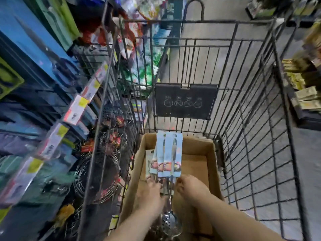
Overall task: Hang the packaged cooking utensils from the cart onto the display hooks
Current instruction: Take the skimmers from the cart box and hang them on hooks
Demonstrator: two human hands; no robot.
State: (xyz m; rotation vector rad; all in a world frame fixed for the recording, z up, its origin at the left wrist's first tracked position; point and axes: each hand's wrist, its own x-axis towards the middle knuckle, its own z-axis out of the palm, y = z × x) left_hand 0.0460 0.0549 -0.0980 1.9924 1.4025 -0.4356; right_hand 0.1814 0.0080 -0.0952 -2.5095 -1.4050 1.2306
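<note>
Several packaged steel utensils (167,153) with pale blue card sleeves are bunched together over an open cardboard box (196,160) in the wire cart (257,153). A slotted spoon head (171,221) hangs at the near end of the bunch. My left hand (151,192) grips the metal handles just below the cards. My right hand (191,186) closes on the same handles from the right side. The display hooks (43,105) with blue-packaged goods stand to the left of the cart.
Price tags (76,108) line the shelf rails on the left. Round wire racks (97,173) hang low beside the cart. A second cart (137,63) with bagged goods sits ahead. Stacked boxes (304,84) stand at the right. A dark placard (185,101) hangs on the cart's front.
</note>
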